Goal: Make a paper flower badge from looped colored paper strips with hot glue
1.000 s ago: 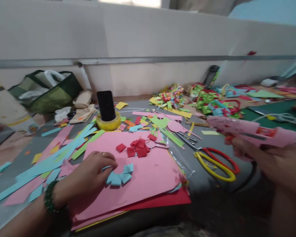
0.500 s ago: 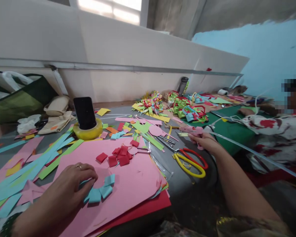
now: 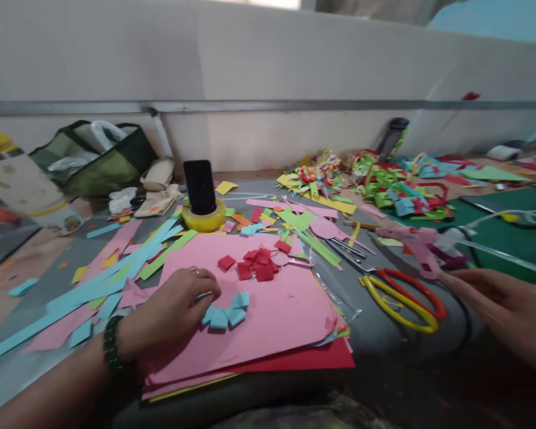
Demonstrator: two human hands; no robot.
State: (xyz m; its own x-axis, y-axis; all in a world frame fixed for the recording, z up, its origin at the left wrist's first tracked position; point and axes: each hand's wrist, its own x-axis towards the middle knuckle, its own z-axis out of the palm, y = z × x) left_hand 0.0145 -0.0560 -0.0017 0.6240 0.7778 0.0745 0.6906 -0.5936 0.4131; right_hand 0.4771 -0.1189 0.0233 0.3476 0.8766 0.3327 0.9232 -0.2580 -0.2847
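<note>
The person's left hand [image 3: 178, 304] lies on the pink sheet [image 3: 281, 328], thumb and forefinger pinched on the left end of an arc of blue tabs [image 3: 225, 317]. The tabs sit near the middle of the sheet, which tops a small stack with a red sheet [image 3: 307, 357] showing under its near edge. A green bracelet [image 3: 112, 344] circles that wrist. Just beyond the tabs is a loose cluster of red squares [image 3: 259, 264], also on the pink sheet.

The right hand [image 3: 504, 304] is loose, its fingers stretched out and not wrapped around anything, with the tips at the lower end of the pink glue gun [image 3: 422, 244]; whether they touch it cannot be told. Scissors [image 3: 402, 301] with red and yellow handles lie on the table [image 3: 363, 342] between the sheet and the right hand. Farther back, a phone [image 3: 199, 186] stands upright in a yellow tape roll [image 3: 205, 220], left of scattered paper scraps [image 3: 252, 229]
</note>
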